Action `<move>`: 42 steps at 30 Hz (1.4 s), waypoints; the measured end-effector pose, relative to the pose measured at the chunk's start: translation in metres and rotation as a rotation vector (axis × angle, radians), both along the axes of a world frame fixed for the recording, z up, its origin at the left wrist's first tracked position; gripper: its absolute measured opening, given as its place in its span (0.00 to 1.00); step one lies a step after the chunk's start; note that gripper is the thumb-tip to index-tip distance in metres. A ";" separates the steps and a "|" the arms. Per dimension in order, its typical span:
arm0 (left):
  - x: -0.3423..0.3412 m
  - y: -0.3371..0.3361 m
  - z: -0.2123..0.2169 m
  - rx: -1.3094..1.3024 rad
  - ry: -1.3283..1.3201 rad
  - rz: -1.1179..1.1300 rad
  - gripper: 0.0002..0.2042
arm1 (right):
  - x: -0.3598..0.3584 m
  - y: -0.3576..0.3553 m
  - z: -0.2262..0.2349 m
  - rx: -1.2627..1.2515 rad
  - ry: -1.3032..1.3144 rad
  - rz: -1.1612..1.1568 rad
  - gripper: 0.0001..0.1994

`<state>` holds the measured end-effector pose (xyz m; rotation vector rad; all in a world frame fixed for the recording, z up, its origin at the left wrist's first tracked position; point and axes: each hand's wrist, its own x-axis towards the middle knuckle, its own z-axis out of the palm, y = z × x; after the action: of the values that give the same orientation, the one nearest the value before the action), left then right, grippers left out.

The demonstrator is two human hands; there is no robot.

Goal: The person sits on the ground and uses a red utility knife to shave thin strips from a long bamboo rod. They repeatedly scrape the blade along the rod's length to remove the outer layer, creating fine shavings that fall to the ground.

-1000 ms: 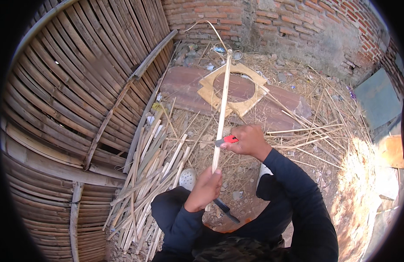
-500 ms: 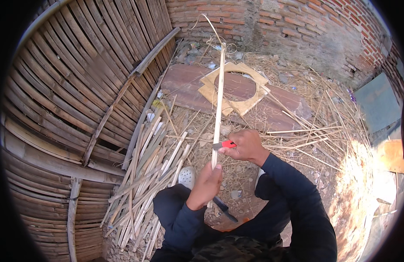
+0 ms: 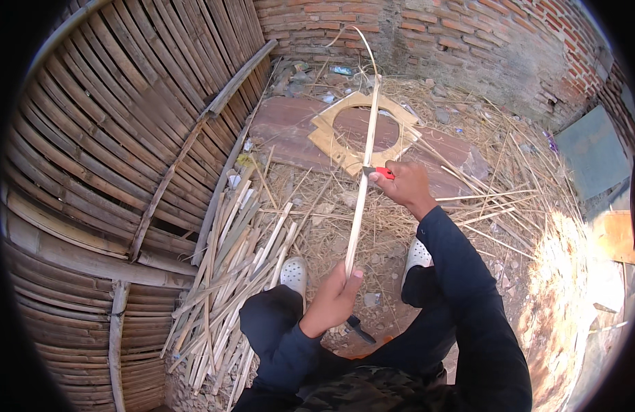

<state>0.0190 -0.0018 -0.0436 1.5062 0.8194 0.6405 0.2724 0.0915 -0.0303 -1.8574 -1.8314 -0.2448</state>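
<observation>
Red knife (image 3: 382, 172) — farther up pale strip (image 3: 359, 213).

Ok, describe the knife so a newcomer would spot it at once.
Start at the brick wall and come down to the tan board with the round hole. A pale strip crosses in front of it toward the left hand; partway along, the right hand holds the knife at it. Its bright red handle sets it apart from both strip and board.

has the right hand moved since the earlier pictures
Yes, forward: the right hand has moved up along the pale strip and is now closer to the tan board with the round hole.
</observation>
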 end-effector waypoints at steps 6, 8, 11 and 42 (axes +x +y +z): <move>-0.007 0.007 0.011 -0.297 0.022 0.094 0.11 | -0.041 -0.026 0.000 -0.008 0.048 0.286 0.31; -0.009 0.011 0.014 -0.309 -0.040 0.122 0.11 | -0.063 -0.039 -0.004 0.026 0.054 0.416 0.29; -0.009 0.008 0.006 -0.119 0.042 0.141 0.11 | -0.056 -0.030 0.001 -0.017 0.059 0.350 0.29; -0.026 -0.026 0.015 -0.203 0.026 -0.069 0.07 | 0.025 0.006 -0.010 0.085 -0.003 0.038 0.30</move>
<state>-0.0070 -0.0276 -0.0291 1.3544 0.8230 0.4726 0.2977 0.0973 -0.0401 -1.7635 -1.8283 -0.3076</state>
